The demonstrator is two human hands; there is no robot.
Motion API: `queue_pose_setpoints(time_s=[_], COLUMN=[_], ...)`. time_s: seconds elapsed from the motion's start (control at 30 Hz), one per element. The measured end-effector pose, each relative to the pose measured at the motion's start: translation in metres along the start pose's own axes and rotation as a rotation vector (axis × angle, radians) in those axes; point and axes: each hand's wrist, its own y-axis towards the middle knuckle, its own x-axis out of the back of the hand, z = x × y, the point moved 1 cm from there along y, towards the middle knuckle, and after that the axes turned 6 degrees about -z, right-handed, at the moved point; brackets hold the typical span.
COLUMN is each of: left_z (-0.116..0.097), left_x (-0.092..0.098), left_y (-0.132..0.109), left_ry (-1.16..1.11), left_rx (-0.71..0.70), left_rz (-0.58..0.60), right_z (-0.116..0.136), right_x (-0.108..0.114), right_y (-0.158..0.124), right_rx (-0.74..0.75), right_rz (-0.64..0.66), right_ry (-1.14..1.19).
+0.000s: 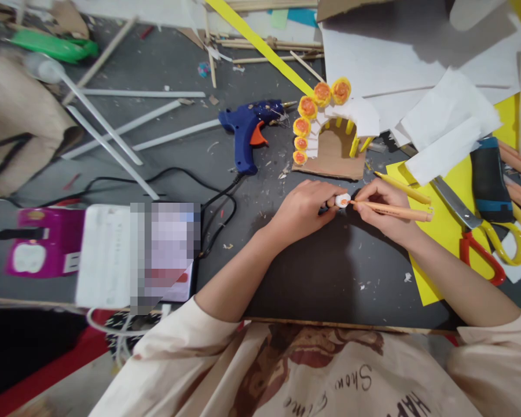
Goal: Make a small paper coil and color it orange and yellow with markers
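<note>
The left hand [304, 207] pinches a small, round, orange-marked white piece [340, 200]. The right hand [387, 227] grips a slim, light-orange marker [399, 212], tip pointing left at the piece.

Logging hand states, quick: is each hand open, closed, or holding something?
Left hand: closed, holding a small white piece with an orange mark.
Right hand: closed, holding an orange pen pointed at that piece.

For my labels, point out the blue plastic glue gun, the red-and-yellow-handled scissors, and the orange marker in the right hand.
Glue gun [245, 139], head view: the handle.
Scissors [468, 217], head view: the pivot.
Orange marker [393, 211], head view: the barrel.
</note>
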Motion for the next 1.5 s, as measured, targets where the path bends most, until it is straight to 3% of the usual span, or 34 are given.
queue_pose_setpoints(time_s=[0.2, 1.0, 1.5], left_z=[-0.0003, -0.0011, -0.0011], left_x=[0.001, 0.0014, 0.0023], left_y=[0.0003, 0.0007, 0.0007], left_ry=[-0.015, 0.01, 0.02], left_rx=[-0.016, 0.024, 0.022], left_rz=[-0.006, 0.028, 0.003], right_z=[-0.0006, -0.0023, -0.0033], right_x=[-0.0012, 0.0001, 0.0006], right_y=[-0.0012, -0.0013, -0.0005], right_rx=[0.023, -0.05, -0.019], right_rz=[0.061, 0.008, -0.008], right_ry=[-0.006, 0.049, 0.052])
